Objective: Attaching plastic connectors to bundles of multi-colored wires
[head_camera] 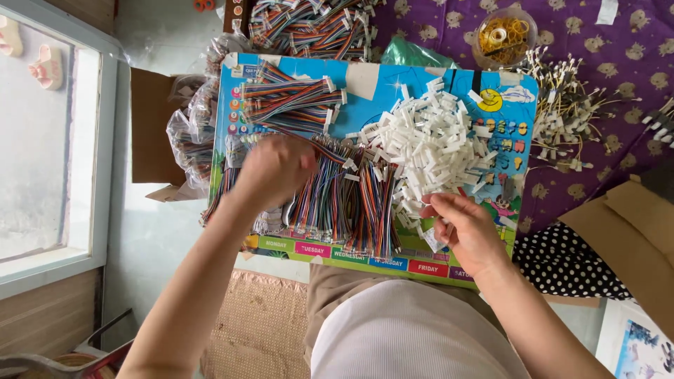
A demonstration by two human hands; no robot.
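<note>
A colourful blue board (393, 88) lies across my lap. On it sit bundles of multicoloured ribbon cables (351, 200) and a heap of small white plastic connectors (432, 144). My left hand (272, 168) is curled over the cable bundles at the board's left side and seems to grip some of the wires. My right hand (463, 228) is at the near edge of the white heap, pinching a white connector (433, 241) between its fingers.
More cable bundles (316, 28) lie beyond the board, and bagged ones (189, 133) sit at its left. A clear tub of rubber bands (504, 35) and yellow-wired connectors (565, 105) rest on purple cloth. Cardboard (632, 238) is at the right, a woven mat (256, 323) below.
</note>
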